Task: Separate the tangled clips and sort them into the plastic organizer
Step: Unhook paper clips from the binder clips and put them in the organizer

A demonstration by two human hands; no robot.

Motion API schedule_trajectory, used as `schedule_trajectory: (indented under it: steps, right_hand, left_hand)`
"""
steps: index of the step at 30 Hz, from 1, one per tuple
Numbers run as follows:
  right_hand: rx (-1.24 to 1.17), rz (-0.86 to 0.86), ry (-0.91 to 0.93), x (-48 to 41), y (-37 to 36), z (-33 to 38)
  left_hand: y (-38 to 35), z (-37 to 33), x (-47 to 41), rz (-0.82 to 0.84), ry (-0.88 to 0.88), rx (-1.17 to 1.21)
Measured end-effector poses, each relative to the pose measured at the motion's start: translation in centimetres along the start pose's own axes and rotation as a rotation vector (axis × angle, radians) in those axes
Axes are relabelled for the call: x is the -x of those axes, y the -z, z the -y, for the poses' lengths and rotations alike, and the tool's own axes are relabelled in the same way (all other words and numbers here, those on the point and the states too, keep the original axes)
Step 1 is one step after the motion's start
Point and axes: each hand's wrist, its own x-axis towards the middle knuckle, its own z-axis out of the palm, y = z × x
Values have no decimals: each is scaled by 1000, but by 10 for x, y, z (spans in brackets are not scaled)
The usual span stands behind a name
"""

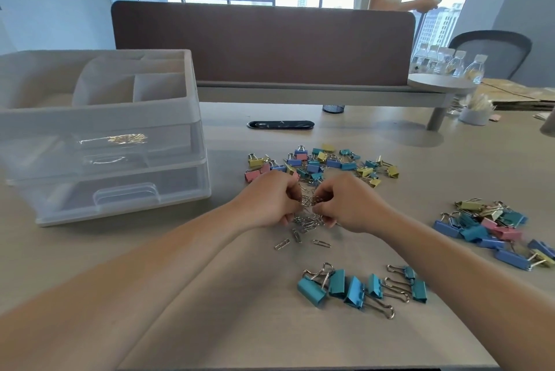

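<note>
Left hand [268, 201] and right hand [345, 205] both pinch the paper-clip tangle [307, 210] above the desk [240, 295]. Binder clips [318, 165] remain unsorted; the organizer [99, 130] looks largely unfilled. Early stage.

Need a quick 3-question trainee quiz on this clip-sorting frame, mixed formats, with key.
1. True or false: both hands are pulling at the silver paper clips.
2. The organizer sits on which side of the desk? A) left B) right
3. Fill in: the small group of binder clips nearest the camera is all ____.

Key: 1 true; 2 A; 3 blue
</note>
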Motion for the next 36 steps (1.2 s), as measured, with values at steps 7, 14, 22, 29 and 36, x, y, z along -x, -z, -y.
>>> schedule_trajectory:
  steps: [7,14,22,29,36]
  right_hand:
    - [-21,16,5,0,-6,-2]
    - [8,28,17,0,-8,0]
    - [-27,-20,27,-1,1,0]
    - [-53,-25,31,8,8,5]
    - [-70,-46,78,10,25,33]
  left_hand:
    - [-3,1,2,28,25,19]
    - [-5,-1,1,39,34,-13]
    - [-1,-1,0,37,30,-15]
    - [11,-4,7,10,40,10]
    - [49,-15,29,-57,22,34]
